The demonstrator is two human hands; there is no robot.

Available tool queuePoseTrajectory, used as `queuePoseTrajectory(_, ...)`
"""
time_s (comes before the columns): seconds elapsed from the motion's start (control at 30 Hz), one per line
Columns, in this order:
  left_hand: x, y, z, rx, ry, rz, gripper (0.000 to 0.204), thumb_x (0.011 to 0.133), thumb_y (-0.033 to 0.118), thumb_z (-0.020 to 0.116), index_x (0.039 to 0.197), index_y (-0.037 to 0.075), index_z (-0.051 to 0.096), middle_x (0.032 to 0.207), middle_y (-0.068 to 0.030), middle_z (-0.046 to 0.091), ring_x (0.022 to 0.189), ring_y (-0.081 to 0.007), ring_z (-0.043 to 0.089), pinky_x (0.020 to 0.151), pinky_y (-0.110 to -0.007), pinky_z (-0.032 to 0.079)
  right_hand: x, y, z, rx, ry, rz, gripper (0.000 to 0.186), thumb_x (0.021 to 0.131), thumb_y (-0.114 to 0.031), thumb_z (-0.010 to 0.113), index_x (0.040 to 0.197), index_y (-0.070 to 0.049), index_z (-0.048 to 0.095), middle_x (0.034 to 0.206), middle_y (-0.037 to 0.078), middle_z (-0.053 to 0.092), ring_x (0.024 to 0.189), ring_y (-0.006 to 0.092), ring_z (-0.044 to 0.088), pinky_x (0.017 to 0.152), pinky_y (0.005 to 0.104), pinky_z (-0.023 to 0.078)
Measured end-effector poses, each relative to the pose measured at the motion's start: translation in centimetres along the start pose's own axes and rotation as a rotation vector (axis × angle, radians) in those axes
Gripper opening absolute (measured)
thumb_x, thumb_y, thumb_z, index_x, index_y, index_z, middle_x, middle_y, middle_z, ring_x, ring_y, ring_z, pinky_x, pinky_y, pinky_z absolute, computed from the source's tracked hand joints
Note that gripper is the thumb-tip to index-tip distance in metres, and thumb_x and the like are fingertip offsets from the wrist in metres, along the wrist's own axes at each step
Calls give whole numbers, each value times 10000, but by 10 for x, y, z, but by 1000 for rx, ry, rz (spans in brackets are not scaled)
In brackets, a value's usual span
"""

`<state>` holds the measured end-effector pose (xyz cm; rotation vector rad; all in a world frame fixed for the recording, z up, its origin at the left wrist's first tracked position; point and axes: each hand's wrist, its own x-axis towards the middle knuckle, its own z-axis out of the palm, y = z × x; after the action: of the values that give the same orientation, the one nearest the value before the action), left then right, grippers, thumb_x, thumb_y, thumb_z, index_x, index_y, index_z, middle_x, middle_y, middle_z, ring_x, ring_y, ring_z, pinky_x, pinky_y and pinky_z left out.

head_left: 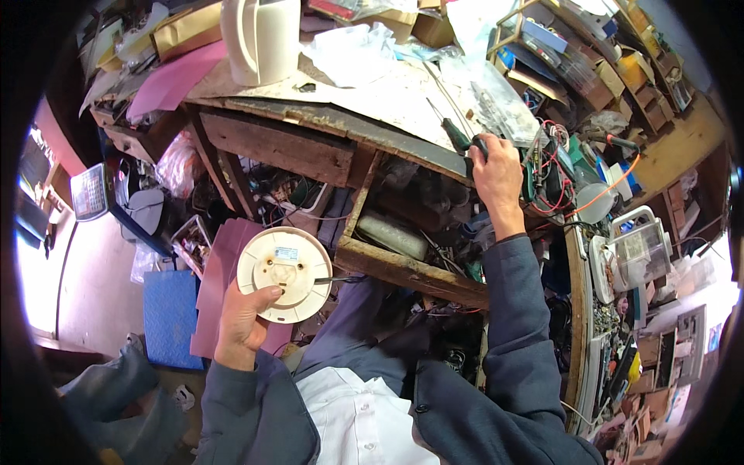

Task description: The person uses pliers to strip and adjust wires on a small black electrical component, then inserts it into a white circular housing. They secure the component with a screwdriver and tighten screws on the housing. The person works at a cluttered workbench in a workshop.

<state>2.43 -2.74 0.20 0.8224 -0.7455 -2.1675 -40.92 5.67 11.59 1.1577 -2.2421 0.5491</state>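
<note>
In my left hand (246, 322) is a round cream kettle base (291, 260), its underside turned up, with the thumb pressed on its face. Small screw holes and a label show near its middle, and a dark cord leaves its right side. At the front edge of the workbench, my right hand (497, 174) closes its fingers on the dark handle of a screwdriver (480, 142); its thin shaft points away over the bench. Beside it lies another screwdriver with a green handle (455, 135). A cream electric kettle (267, 46) stands upright at the back left of the bench.
Below the worktop (372, 116) an open wooden drawer (411, 271) full of odds and ends juts toward me. Tangled red test leads (552, 167) and plastic tubs (639, 248) crowd the right. A blue board (172, 318) and pink sheet (221, 267) are at left.
</note>
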Motion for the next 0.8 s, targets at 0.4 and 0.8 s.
queuePoseTrajectory(0.4, 13, -2, -18, -26, 52, 100, 541, 824, -135, 688, 1342, -45, 558, 1245, -160, 692, 1077, -256, 713, 957, -400, 599, -2, -26, -79, 491, 219, 125, 269, 974, -77, 695, 1243, -82, 691, 1066, 123, 752, 903, 215, 750, 771, 313, 601)
queuePoseTrajectory(0.8, 16, 0, -22, -1, 170, 181, 489, 841, -147, 689, 1306, -59, 565, 1216, -161, 702, 1051, -243, 719, 922, -388, 613, -65, -42, -140, 1387, -88, 34, 303, 930, -65, 612, 1210, 1, 516, 951, 194, 666, 570, 158, 558, 503, 232, 454)
